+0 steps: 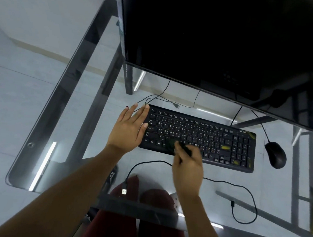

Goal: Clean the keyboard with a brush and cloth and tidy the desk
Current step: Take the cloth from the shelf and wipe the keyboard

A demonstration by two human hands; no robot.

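Note:
A black keyboard (205, 138) lies on the glass desk (65, 98) below the monitor. My left hand (129, 127) rests flat with straight fingers against the keyboard's left end. My right hand (187, 162) is blurred over the keyboard's lower middle keys and grips a small dark brush (184, 147); its bristle end (170, 143) touches the keys near the bottom row. Yellowish specks lie on the right part of the keyboard. No cloth is in view.
A large dark monitor (220, 45) fills the top right. A black mouse (275, 155) sits right of the keyboard. A loose USB cable (239, 189) loops across the front of the desk, its plug (123, 191) near the front edge. Thin cables (158, 98) run behind the keyboard.

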